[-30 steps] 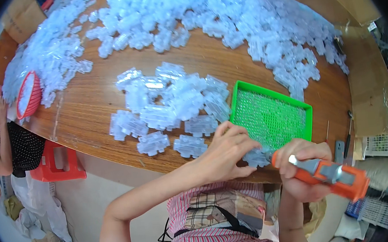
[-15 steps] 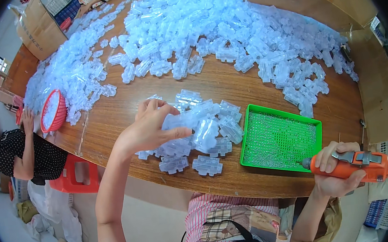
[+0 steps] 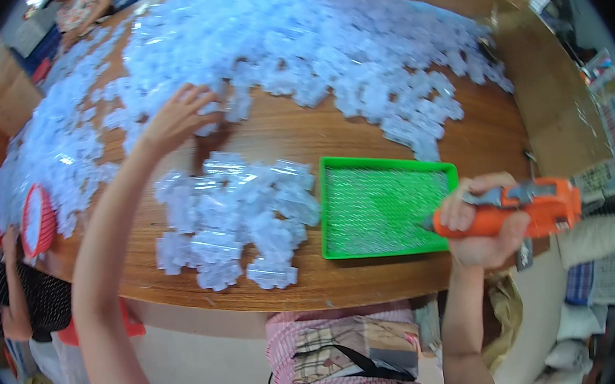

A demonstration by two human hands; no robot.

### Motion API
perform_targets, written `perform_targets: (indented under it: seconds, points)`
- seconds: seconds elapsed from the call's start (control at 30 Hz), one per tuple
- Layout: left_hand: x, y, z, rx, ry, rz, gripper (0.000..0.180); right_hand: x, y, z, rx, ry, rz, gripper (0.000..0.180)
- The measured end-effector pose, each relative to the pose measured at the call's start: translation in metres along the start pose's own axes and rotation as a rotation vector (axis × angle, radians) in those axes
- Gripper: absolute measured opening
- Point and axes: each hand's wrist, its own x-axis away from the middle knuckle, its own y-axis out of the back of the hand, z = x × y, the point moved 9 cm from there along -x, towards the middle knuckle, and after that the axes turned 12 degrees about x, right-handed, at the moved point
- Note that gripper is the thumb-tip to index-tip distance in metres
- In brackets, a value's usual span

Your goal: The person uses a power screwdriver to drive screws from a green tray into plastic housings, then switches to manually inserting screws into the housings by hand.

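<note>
Orange driver stays gripped in right hand — left hand, splayed, has moved forward.

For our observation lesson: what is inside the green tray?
Many small silvery pieces lie in the green tray, with bare green showing mid-tray. The orange tool and right hand cover part of its right side, hiding anything there.

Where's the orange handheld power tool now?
Head view, right: the orange tool is in the right hand, its tip over the right part of the green rectangular plastic tray.
</note>
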Motion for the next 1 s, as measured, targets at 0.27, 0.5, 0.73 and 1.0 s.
perform_targets:
  seconds: [0.27,0.5,0.73,1.0]
  points:
    - [0.006,0.065,0.000,0.824,0.454,-0.534,0.036,-0.013,0.006,-0.045,0.090,-0.030,-0.009,0.064]
    - [-0.032,0.132,-0.179,1.152,0.278,-0.344,0.041,-0.022,-0.008,-0.068,0.093,-0.038,-0.011,0.061]
    - [-0.044,0.104,-0.261,1.029,0.266,-0.284,0.082,-0.022,-0.008,-0.080,0.114,-0.043,-0.030,0.060]
    - [-0.046,0.078,-0.264,1.135,0.390,-0.379,0.093,-0.022,-0.009,-0.082,0.050,-0.033,0.003,0.058]
